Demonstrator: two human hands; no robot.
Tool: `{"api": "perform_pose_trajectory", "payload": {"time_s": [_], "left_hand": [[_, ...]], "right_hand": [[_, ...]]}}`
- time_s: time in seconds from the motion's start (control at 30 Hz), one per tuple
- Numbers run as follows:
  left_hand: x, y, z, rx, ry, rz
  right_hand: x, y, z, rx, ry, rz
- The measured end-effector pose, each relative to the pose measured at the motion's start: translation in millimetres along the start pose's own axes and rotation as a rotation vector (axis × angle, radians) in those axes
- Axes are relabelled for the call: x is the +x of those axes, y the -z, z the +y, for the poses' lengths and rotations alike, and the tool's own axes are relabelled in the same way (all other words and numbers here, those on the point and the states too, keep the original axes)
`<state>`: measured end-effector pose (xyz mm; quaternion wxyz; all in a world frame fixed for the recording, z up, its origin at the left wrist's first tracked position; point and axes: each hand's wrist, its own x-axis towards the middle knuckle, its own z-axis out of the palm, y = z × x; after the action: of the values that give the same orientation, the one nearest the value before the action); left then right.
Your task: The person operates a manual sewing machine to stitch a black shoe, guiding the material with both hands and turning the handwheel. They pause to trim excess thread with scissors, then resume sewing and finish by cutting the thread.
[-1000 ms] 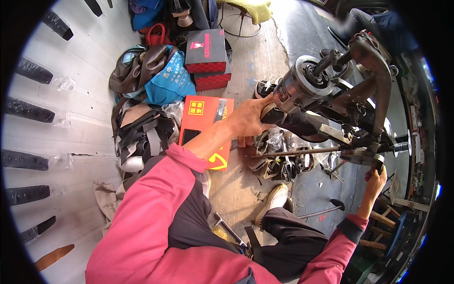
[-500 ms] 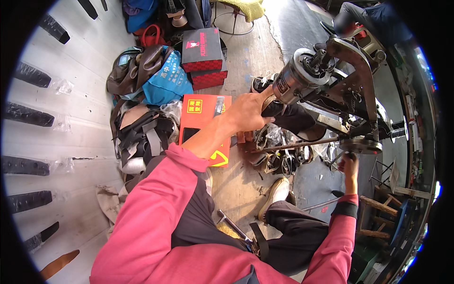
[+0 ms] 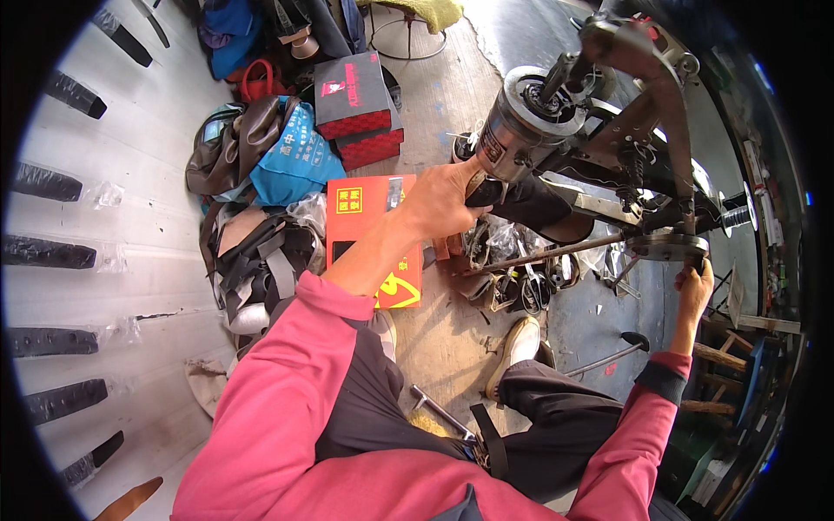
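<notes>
In the head view, a sewing machine (image 3: pixel 521 130) with a bright metal cylinder stood between 1 and 2 o'clock from the centre. Under it lay a dark shoe (image 3: pixel 536 208), gripped at its near end by the left hand (image 3: pixel 445 201), just off centre toward 12 o'clock; thumb and fingers were closed on it, and the hand and cylinder hid part of it. At 3 o'clock the right hand (image 3: pixel 692 291) had its fingers curled against a dark knob (image 3: pixel 699 261) at the rim of a metal wheel (image 3: pixel 665 248).

A long rod (image 3: pixel 556 253) crossed in front of a pile of shoes (image 3: pixel 530 291) between 3 and 4 o'clock. A hammer-like tool (image 3: pixel 608 354) lay at 4 o'clock, and material scraps (image 3: pixel 261 260) were heaped at 9 o'clock.

Yellow characters in a square frame and a curved yellow emblem marked the orange box (image 3: pixel 373 195), near the centre toward 10 o'clock. At 11 o'clock, black-and-red boxes (image 3: pixel 360 122) bore a reddish emblem and lettering. The blue bag (image 3: pixel 300 165), between 10 and 11 o'clock, carried white print. The cylinder's dark label (image 3: pixel 493 149) was too small to read.
</notes>
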<state>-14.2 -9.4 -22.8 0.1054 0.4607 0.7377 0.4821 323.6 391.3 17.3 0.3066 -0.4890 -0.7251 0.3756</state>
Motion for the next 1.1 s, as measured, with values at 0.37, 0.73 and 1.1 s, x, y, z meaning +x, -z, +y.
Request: {"api": "perform_pose_trajectory", "payload": {"time_s": [0.37, 0.73, 1.1], "left_hand": [[-1, 0, -9, -0.405, 0.231, -0.255], [-9, -5, -13, -1.013, 0.449, -0.306], [0, -21, -7, -0.642, 0.052, -0.051]], "right_hand": [[7, -2, 16, -0.116, 0.11, 0.045], [-1, -35, 53, -0.151, -0.175, -0.067], [-64, -90, 27, -0.078, -0.168, -0.479]]}}
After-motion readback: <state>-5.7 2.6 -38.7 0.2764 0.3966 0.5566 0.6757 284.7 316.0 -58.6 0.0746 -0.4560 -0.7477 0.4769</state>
